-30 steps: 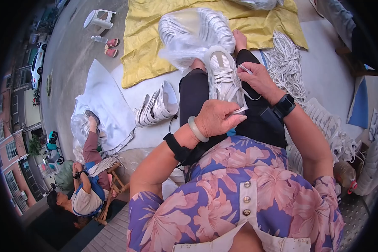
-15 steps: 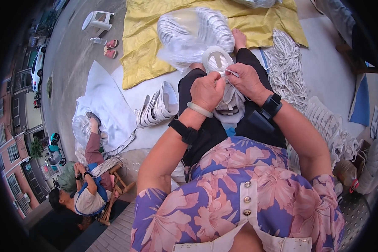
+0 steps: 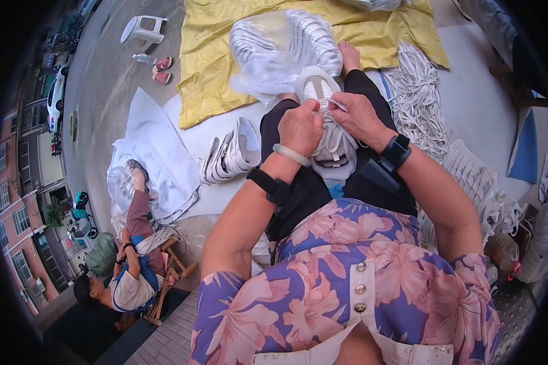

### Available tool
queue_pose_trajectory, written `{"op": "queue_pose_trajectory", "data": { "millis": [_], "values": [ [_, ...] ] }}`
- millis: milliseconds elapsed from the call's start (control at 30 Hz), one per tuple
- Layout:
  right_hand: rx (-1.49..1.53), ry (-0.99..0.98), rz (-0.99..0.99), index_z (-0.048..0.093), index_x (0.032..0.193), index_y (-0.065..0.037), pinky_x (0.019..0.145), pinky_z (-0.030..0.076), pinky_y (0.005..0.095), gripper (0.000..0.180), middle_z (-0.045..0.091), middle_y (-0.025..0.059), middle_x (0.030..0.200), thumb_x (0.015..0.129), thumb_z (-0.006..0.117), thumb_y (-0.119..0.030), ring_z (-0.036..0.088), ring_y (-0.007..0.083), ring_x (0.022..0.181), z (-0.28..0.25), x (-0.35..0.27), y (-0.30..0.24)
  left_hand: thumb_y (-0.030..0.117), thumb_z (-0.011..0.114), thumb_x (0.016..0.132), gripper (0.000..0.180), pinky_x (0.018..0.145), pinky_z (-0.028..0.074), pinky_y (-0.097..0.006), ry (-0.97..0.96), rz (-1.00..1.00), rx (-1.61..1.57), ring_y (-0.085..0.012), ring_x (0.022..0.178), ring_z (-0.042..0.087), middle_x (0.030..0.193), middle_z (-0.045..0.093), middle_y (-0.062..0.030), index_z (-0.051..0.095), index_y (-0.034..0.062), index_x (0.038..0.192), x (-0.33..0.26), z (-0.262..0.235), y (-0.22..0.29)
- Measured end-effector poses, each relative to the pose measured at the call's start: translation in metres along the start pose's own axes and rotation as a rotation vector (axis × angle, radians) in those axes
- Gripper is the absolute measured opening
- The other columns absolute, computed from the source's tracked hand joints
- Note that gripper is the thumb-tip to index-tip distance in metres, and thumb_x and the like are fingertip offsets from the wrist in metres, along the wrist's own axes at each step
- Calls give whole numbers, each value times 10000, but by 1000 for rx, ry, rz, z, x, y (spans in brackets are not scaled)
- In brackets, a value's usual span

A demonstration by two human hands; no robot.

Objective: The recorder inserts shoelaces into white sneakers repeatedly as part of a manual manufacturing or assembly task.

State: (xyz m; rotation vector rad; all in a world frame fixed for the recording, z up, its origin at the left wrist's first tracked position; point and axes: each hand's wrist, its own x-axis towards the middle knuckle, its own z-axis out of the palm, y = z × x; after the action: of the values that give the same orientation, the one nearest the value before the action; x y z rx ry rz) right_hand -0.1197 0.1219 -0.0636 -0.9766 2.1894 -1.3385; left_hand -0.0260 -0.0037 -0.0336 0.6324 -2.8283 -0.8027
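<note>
A white and grey lace-up shoe (image 3: 318, 81) rests between my knees, toe pointing away from me. My left hand (image 3: 301, 129) is closed at the left side of the shoe's lacing, thumb and fingers pinched together. On the other side, my right hand (image 3: 360, 115) pinches a white shoelace (image 3: 333, 104) near the toe end of the lacing. Loose lace loops lie over the shoe's tongue, toward me. What exactly sits between my left fingertips is mostly hidden, but the lace runs up to them.
Beyond the shoe, a clear plastic bag of stacked white shoe parts (image 3: 313, 45) lies on a yellow sheet (image 3: 204, 79). White laces (image 3: 417, 100) are heaped at right, more shoe uppers (image 3: 228, 152) at left. A co-worker (image 3: 134, 286) sits at lower left.
My right fingers have drawn in closer to the shoe, and the lace stretched between my hands has shortened. The co-worker's hands have lowered toward their leg.
</note>
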Motion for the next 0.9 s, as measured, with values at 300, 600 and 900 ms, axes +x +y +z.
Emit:
{"op": "queue_pose_trajectory", "data": {
  "millis": [300,600,900],
  "values": [
    [46,-126,97,566,793,-19,640,442,410,131,582,202,724,712,559,-121,572,373,732,-4,7,-2,113,577,710,49,606,467,-440,-138,-27,-119,-356,671,594,672,601,-167,588,87,750,12,1,6],
    [-155,-254,168,588,820,-18,679,442,438,161,594,217,798,719,550,-138,573,380,790,-4,20,-14,114,606,715,88,559,452,-387,-100,-12,-87,-301,584,579,600,580,-137,562,48,678,17,12,-7],
    [-133,-336,143,570,839,-7,703,447,418,174,594,216,832,722,563,-136,569,377,832,-13,24,-11,116,608,730,113,525,434,-338,-169,-14,-98,-225,529,555,568,563,-118,554,27,685,16,5,-9]
  ]
}}
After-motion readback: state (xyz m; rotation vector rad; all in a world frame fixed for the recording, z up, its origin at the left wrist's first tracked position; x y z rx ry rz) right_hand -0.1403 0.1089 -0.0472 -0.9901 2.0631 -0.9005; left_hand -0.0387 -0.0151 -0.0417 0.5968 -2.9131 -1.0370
